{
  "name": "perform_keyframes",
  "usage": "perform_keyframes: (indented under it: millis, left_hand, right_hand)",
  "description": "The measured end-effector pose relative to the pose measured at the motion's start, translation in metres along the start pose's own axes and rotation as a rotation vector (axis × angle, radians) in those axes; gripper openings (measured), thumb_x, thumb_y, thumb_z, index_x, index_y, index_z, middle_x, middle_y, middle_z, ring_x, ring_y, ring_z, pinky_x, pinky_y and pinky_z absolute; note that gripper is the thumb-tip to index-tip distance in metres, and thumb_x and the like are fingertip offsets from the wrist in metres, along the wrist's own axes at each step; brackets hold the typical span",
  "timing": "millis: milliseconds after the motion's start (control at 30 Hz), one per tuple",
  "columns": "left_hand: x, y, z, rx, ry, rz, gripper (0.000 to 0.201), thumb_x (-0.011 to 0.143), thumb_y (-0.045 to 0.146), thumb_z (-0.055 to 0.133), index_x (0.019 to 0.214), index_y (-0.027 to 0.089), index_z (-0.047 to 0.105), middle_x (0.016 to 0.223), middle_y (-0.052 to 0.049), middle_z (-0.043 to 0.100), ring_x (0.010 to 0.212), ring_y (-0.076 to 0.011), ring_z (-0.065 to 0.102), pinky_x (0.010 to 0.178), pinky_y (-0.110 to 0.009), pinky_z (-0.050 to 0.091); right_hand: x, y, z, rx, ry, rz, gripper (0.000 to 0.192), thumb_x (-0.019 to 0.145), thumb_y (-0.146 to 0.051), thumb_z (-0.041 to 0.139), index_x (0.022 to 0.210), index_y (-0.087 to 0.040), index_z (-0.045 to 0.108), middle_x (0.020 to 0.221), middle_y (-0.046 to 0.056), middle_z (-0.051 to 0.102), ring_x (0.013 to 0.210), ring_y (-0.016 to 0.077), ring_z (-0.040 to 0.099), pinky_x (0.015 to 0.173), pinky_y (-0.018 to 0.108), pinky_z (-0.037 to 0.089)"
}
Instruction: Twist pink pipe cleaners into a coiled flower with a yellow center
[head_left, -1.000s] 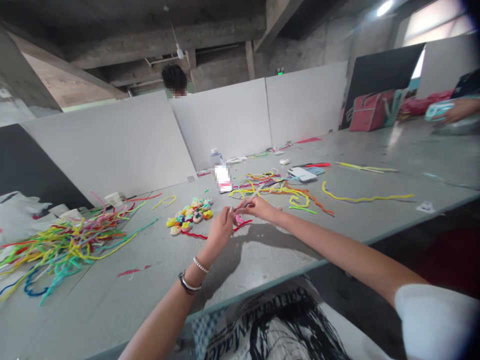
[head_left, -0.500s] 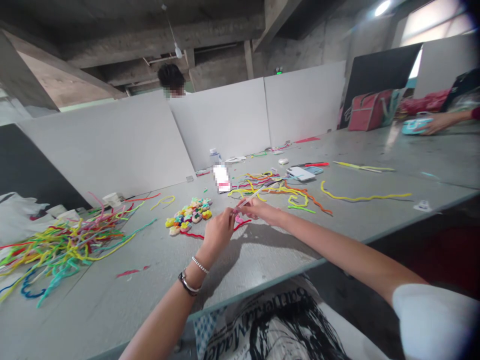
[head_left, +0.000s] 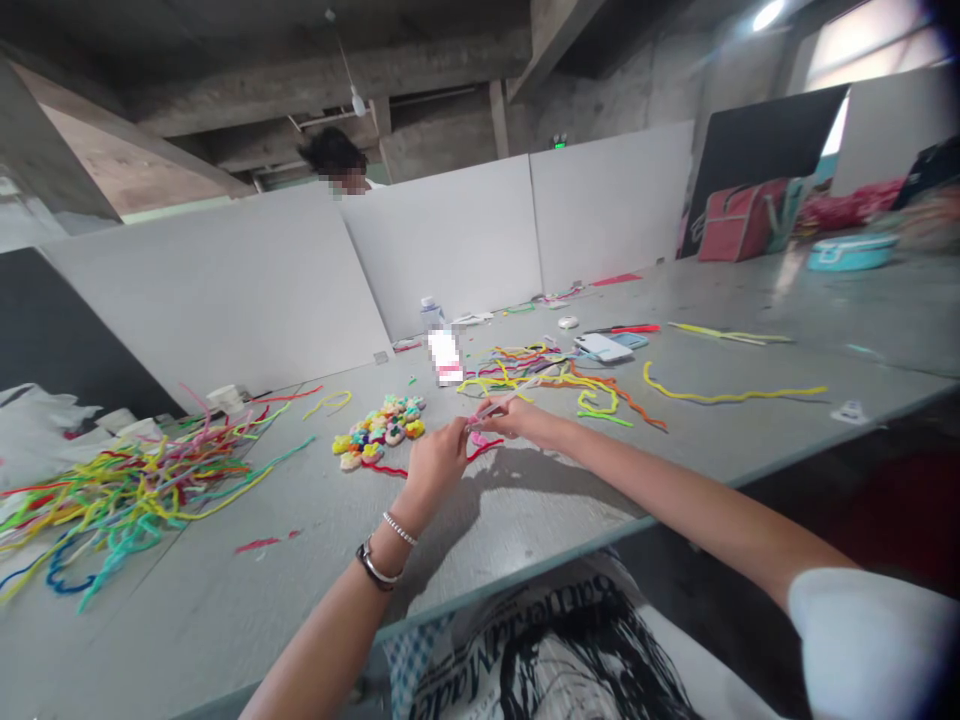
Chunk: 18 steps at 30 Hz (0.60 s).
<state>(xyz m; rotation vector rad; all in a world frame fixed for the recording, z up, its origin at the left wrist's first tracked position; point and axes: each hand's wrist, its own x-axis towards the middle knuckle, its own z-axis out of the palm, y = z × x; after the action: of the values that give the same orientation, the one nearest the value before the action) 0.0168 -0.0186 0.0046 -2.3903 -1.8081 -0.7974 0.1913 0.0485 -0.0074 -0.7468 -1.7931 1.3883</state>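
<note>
Head cam looking down at a grey counter [head_left: 525,500]: both hands meet in the middle, just above the surface. The left hand [head_left: 439,462] has its fingers pinched on the near end of a thin pale stick [head_left: 504,400], and the right hand [head_left: 504,417] pinches it too, with a bit of pink pipe cleaner [head_left: 477,438] right under them, too small to tell how it's wound. Just left of the hands sits a cluster of little fuzzy flowers [head_left: 379,430]. Far left there's a big tangle of coloured pipe cleaners [head_left: 127,485], and a smaller tangle [head_left: 555,380] beyond the hands, near a phone [head_left: 604,347]. A long yellow pipe cleaner [head_left: 731,395] lies off right.
</note>
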Motion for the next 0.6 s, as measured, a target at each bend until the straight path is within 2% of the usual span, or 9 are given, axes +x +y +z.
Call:
perform_keyframes:
  millis: [100, 400, 500, 600]
  left_hand:
    - [0.0, 0.0, -0.001, -0.062, -0.005, 0.006, 0.028, 0.09, 0.037, 0.035, 0.093, 0.023, 0.059, 0.066, -0.004, 0.057, 0.057, -0.0162, 0.049, 0.053, -0.024, 0.018]
    - [0.006, -0.001, 0.0, -0.461, -0.068, -0.023, 0.034, 0.088, 0.041, 0.037, 0.074, 0.019, 0.058, 0.053, 0.002, 0.047, 0.051, -0.0109, 0.042, 0.051, -0.021, 0.025]
    - [0.008, -0.002, 0.001, -0.609, -0.136, -0.067, 0.035, 0.086, 0.044, 0.039, 0.071, 0.017, 0.056, 0.05, 0.004, 0.041, 0.046, -0.0085, 0.036, 0.048, -0.02, 0.025]
    - [0.009, 0.0, -0.001, -0.867, -0.268, -0.149, 0.034, 0.084, 0.046, 0.041, 0.07, 0.017, 0.052, 0.046, 0.007, 0.031, 0.041, -0.0064, 0.026, 0.042, -0.02, 0.019]
  right_hand:
    - [0.0, -0.003, 0.001, 0.005, -0.012, -0.002, 0.043, 0.064, -0.052, 0.071, 0.088, -0.018, 0.058, 0.063, -0.005, 0.052, 0.048, 0.0058, 0.031, 0.045, 0.021, 0.019]
    - [-0.005, -0.013, 0.003, -0.019, -0.061, -0.079, 0.04, 0.067, -0.053, 0.067, 0.077, -0.015, 0.062, 0.065, -0.002, 0.054, 0.049, 0.0051, 0.033, 0.046, 0.023, 0.019]
    - [-0.005, -0.012, 0.003, -0.006, -0.045, -0.072, 0.039, 0.067, -0.052, 0.068, 0.08, -0.015, 0.061, 0.066, -0.003, 0.054, 0.05, 0.0054, 0.033, 0.046, 0.022, 0.02]
    - [-0.005, -0.013, 0.002, 0.027, -0.039, -0.075, 0.039, 0.067, -0.049, 0.07, 0.087, -0.017, 0.06, 0.068, -0.003, 0.055, 0.052, 0.0058, 0.035, 0.046, 0.021, 0.021]
